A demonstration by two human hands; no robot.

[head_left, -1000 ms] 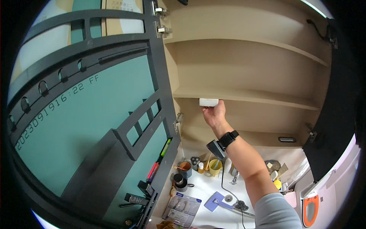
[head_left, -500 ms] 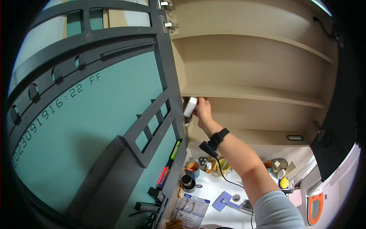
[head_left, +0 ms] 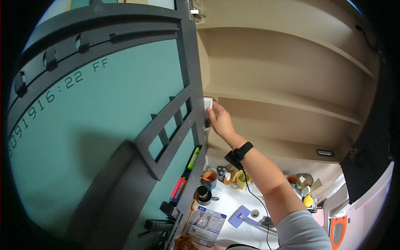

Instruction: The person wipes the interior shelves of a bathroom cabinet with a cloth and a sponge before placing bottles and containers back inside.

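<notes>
My right hand reaches up to the left inner side of the open wall cabinet. Its thumb and fingers close round a small white block-shaped object, just under the middle shelf and beside the grey door frame. What kind of thing the block is I cannot make out; part of it is hidden by my fingers. A black band with a cabled black piece sits on my right wrist. My left hand is out of the picture.
A big grey door with a teal panel stands open on the left, holding markers and black clips. Below lie a white counter with a blue mug, a yellow cup, a blister pack and a purple-blue flat item.
My right hand has turned, and the white block with it, so the block now sits more upright against the cabinet's left side. The whole view has shifted slightly.
</notes>
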